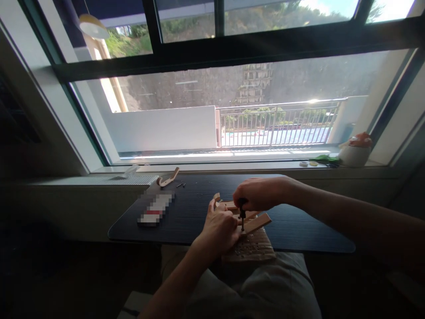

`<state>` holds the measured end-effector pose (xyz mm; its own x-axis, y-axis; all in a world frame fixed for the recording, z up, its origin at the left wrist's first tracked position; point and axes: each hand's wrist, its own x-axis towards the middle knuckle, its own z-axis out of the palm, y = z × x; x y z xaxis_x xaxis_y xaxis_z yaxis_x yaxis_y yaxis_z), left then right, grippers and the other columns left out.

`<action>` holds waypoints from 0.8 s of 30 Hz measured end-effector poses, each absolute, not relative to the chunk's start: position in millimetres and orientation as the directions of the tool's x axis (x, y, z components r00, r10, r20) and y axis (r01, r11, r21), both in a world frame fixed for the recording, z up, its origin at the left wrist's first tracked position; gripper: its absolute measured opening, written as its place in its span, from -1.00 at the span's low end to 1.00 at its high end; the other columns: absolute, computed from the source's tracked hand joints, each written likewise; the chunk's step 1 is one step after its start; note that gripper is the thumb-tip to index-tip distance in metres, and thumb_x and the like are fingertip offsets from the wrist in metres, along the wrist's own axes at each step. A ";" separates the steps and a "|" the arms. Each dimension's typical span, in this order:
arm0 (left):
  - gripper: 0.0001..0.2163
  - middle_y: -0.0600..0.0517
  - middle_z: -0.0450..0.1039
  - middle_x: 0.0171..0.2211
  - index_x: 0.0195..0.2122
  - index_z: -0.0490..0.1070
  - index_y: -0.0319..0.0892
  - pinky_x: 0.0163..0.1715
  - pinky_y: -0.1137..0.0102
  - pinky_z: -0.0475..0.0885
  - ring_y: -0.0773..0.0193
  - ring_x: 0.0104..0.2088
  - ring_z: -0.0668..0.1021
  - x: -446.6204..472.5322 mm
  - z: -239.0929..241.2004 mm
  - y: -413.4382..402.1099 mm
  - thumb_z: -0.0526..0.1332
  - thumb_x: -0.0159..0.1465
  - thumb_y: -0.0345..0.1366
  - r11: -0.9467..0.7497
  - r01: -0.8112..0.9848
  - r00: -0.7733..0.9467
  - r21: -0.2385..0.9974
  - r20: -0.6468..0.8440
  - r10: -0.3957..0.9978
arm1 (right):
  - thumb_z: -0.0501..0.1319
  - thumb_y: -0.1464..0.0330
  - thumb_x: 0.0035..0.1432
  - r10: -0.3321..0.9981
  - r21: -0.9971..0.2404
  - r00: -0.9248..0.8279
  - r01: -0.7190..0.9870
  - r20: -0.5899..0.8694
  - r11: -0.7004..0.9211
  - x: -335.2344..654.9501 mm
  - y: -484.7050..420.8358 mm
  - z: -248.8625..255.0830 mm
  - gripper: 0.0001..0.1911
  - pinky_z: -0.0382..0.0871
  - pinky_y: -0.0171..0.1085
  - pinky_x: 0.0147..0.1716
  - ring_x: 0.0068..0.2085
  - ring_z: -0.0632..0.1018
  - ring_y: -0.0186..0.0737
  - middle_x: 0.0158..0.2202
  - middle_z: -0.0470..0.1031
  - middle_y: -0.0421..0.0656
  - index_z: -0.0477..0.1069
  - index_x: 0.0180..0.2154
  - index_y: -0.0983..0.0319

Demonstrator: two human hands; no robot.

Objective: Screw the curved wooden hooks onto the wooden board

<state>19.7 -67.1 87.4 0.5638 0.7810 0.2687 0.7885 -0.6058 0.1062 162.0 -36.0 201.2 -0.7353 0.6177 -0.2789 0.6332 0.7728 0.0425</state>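
Note:
My right hand (257,194) is closed around the top of a dark hand drill (242,215). The drill stands upright, its thin tip on a pale wooden piece (258,224). Pressing from the left, my left hand (221,223) grips the wooden piece close to the drill's tip; its fingers are partly hidden. Beneath lies a thick wooden board (250,248) with many small holes, jutting over the table's front edge. Another light wooden part (229,205) shows behind my hands.
A dark table (189,212) stands below the window. On its left lie a curved wooden piece (170,178), small screw-like bits (181,184) and a blurred-out box (156,208). A white pot (355,153) and green leaves (325,159) are on the sill.

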 end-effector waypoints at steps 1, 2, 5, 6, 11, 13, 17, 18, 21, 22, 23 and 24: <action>-0.85 0.03 0.47 -0.47 -0.51 0.47 -0.11 0.12 -0.01 -0.08 0.11 -0.13 0.40 20.1 88.1 -67.3 0.14 0.13 -0.28 -0.601 0.791 0.561 0.110 0.260 0.786 | 0.11 0.45 -0.03 0.616 0.038 -0.740 0.631 -0.270 0.775 163.3 -34.7 199.0 -0.74 0.16 -0.37 -0.44 -0.42 0.41 -0.34 -0.40 0.52 -0.15 0.51 -0.29 0.25; -0.85 0.02 0.47 -0.47 -0.51 0.48 -0.11 0.11 -0.03 -0.08 0.10 -0.12 0.40 20.5 88.7 -67.4 0.14 0.13 -0.28 -0.597 0.795 0.558 0.112 0.253 0.790 | 0.11 0.44 -0.02 0.619 0.035 -0.742 0.633 -0.256 0.773 165.2 -33.5 196.5 -0.75 0.16 -0.37 -0.43 -0.42 0.41 -0.34 -0.40 0.51 -0.15 0.51 -0.29 0.26; -0.81 0.00 0.47 -0.46 -0.51 0.47 -0.14 0.10 -0.07 -0.10 0.08 -0.13 0.39 21.2 89.5 -67.5 0.12 0.15 -0.26 -0.596 0.796 0.560 0.109 0.242 0.792 | 0.10 0.36 0.03 0.650 0.025 -0.727 0.662 -0.222 0.749 172.5 -31.6 189.3 -0.75 0.16 -0.36 -0.43 -0.41 0.41 -0.32 -0.39 0.51 -0.12 0.51 -0.29 0.27; -0.81 -0.01 0.47 -0.46 -0.51 0.47 -0.14 0.10 -0.08 -0.11 0.07 -0.13 0.39 21.2 89.2 -67.5 0.12 0.15 -0.24 -0.599 0.793 0.564 0.108 0.239 0.790 | 0.10 0.33 0.05 0.661 0.023 -0.719 0.673 -0.217 0.740 174.8 -31.8 187.7 -0.74 0.16 -0.35 -0.43 -0.41 0.42 -0.31 -0.40 0.51 -0.11 0.51 -0.30 0.28; -0.80 0.01 0.46 -0.46 -0.52 0.47 -0.12 0.10 -0.05 -0.09 0.10 -0.16 0.40 20.2 86.9 -66.9 0.12 0.16 -0.23 -0.615 0.785 0.583 0.074 0.249 0.773 | 0.08 0.26 0.09 0.705 0.070 -0.689 0.705 -0.168 0.705 175.9 -39.5 190.7 -0.71 0.16 -0.32 -0.45 -0.40 0.44 -0.25 -0.43 0.51 -0.06 0.51 -0.36 0.26; -0.82 0.03 0.46 -0.47 -0.54 0.47 -0.12 0.10 -0.02 -0.07 0.12 -0.16 0.40 20.3 87.2 -66.9 0.14 0.14 -0.25 -0.612 0.788 0.582 0.060 0.247 0.774 | 0.11 0.25 0.06 0.708 0.086 -0.682 0.707 -0.183 0.702 172.0 -43.0 196.0 -0.74 0.16 -0.31 -0.45 -0.38 0.45 -0.23 -0.40 0.52 -0.08 0.52 -0.33 0.23; -0.84 0.04 0.46 -0.46 -0.52 0.47 -0.11 0.10 0.00 -0.06 0.11 -0.15 0.39 21.7 89.9 -67.7 0.14 0.14 -0.27 -0.611 0.789 0.583 0.071 0.231 0.779 | 0.20 0.38 -0.06 0.677 0.052 -0.694 0.688 -0.243 0.724 165.9 -43.8 204.1 -0.76 0.18 -0.34 -0.44 -0.36 0.46 -0.26 -0.35 0.53 -0.17 0.52 -0.27 0.18; -0.84 0.04 0.46 -0.46 -0.52 0.47 -0.11 0.09 0.00 -0.06 0.11 -0.15 0.39 22.1 90.5 -67.8 0.14 0.14 -0.27 -0.613 0.786 0.585 0.075 0.230 0.778 | 0.19 0.43 -0.07 0.670 0.047 -0.697 0.683 -0.254 0.729 165.7 -42.6 204.4 -0.75 0.18 -0.35 -0.43 -0.36 0.46 -0.27 -0.36 0.53 -0.17 0.52 -0.28 0.19; -0.82 0.02 0.46 -0.45 -0.53 0.46 -0.12 0.09 -0.02 -0.06 0.11 -0.16 0.38 22.5 91.2 -67.5 0.13 0.15 -0.25 -0.618 0.782 0.590 0.080 0.225 0.775 | 0.14 0.48 -0.05 0.661 0.058 -0.701 0.673 -0.268 0.738 168.8 -38.0 200.4 -0.74 0.19 -0.35 -0.39 -0.35 0.46 -0.28 -0.37 0.53 -0.14 0.53 -0.30 0.23; -0.81 0.01 0.46 -0.44 -0.53 0.46 -0.13 0.09 -0.03 -0.06 0.10 -0.16 0.38 22.4 90.8 -67.2 0.12 0.15 -0.24 -0.617 0.782 0.589 0.081 0.224 0.776 | 0.13 0.46 -0.04 0.662 0.063 -0.703 0.672 -0.262 0.738 170.5 -36.9 198.0 -0.74 0.19 -0.34 -0.39 -0.35 0.46 -0.27 -0.37 0.53 -0.13 0.53 -0.29 0.24; -0.80 0.01 0.46 -0.44 -0.53 0.47 -0.13 0.09 -0.04 -0.07 0.09 -0.16 0.38 22.2 90.2 -66.9 0.12 0.16 -0.24 -0.617 0.782 0.589 0.081 0.225 0.776 | 0.13 0.44 -0.02 0.664 0.066 -0.703 0.672 -0.256 0.737 172.2 -36.3 195.4 -0.75 0.19 -0.34 -0.39 -0.36 0.46 -0.27 -0.37 0.53 -0.12 0.53 -0.30 0.25; -0.80 0.00 0.46 -0.43 -0.52 0.47 -0.14 0.09 -0.05 -0.07 0.08 -0.15 0.37 21.9 89.4 -66.6 0.12 0.16 -0.23 -0.617 0.783 0.589 0.081 0.227 0.776 | 0.12 0.42 0.00 0.666 0.067 -0.705 0.673 -0.245 0.737 173.7 -36.3 192.9 -0.76 0.19 -0.33 -0.39 -0.36 0.46 -0.27 -0.38 0.53 -0.11 0.53 -0.31 0.25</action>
